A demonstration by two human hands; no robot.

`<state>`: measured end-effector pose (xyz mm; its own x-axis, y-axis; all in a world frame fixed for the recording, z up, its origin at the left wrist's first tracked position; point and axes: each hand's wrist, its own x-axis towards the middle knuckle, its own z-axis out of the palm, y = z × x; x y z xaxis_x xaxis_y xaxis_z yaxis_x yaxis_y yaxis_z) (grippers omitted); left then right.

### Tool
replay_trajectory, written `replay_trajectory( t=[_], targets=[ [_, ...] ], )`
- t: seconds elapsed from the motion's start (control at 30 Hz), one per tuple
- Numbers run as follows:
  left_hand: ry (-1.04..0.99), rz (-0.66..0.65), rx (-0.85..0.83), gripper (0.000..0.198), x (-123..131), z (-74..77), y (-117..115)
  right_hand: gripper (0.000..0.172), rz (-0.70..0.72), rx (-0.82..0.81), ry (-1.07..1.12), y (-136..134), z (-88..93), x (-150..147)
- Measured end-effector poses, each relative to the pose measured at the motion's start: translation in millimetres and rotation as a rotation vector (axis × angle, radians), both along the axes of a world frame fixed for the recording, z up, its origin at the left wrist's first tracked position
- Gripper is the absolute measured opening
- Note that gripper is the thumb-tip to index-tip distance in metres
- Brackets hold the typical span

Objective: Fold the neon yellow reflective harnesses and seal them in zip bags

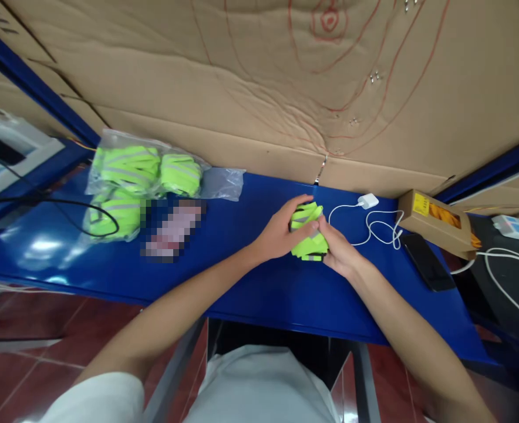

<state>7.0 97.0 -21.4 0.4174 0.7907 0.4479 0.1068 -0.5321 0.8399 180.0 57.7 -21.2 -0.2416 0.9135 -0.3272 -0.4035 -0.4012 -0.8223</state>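
Observation:
A bundle of neon yellow-green reflective strap (309, 242) with grey stripes and black edging is held above the blue table. My left hand (281, 228) closes round its left side, the thumb across the front and the fingers over the top. On the other side my right hand (337, 247) grips it, thumb pressed on the front; its other fingers are mostly hidden behind the bundle. Similar bundles (130, 167) lie at the left in clear plastic bags (222, 183). A pixelated pinkish item (175, 229) rests beside them.
A blue table (250, 294) stretches across, backed by a cardboard wall (259, 141). At the right are a white charger (367, 201) with a looping cable, a black phone (427, 262) and an open cardboard box (438, 223) with orange contents. A black cable (105, 211) arcs over the left side.

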Motion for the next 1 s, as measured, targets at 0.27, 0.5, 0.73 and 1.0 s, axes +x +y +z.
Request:
replay_trajectory(
  t=[0.27,0.5,0.73,1.0],
  targets=[
    [-0.189,0.344,-0.013,0.033,13,-19.9,-8,0.052,-0.131,0.098,0.056,-13,-17.2,-13],
    [-0.209,0.416,0.011,0.028,18,-24.3,-14,0.055,-0.222,0.128,0.069,-21,-21.9,-35],
    [-0.275,0.328,-0.077,0.044,18,-22.6,-12,0.049,-0.305,0.225,-0.094,-22,-15.0,-32],
    [-0.547,0.072,-0.797,0.063,25,-12.7,-28,0.050,-0.306,0.261,-0.150,-27,-17.8,-34]
  ],
)
